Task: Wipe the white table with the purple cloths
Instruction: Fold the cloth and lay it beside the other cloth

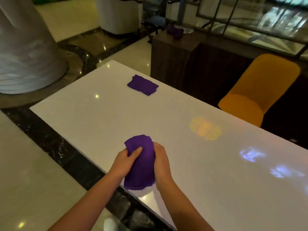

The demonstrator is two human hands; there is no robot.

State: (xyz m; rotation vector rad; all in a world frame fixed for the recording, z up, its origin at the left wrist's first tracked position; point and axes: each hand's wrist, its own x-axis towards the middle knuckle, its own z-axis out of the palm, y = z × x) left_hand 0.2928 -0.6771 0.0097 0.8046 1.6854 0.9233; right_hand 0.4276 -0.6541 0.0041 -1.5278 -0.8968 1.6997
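Note:
A glossy white table [191, 164] runs from the far left corner toward the near right. Near its front edge I hold a purple cloth [141, 165] between both hands. My left hand [124, 161] grips its left side, with the thumb across the top of the cloth. On the cloth's right side, my right hand [161, 160] is closed on the fabric. The cloth's lower end hangs over the table edge. A second purple cloth [143, 84], folded flat, lies untouched near the table's far end.
A yellow chair [256, 90] stands beyond the table's right side, beside a dark wooden cabinet [170, 57] with a dark purple bundle [175, 31] on top. A large white pillar base [25, 52] fills the far left. Glossy tiled floor [33, 180] lies to my left.

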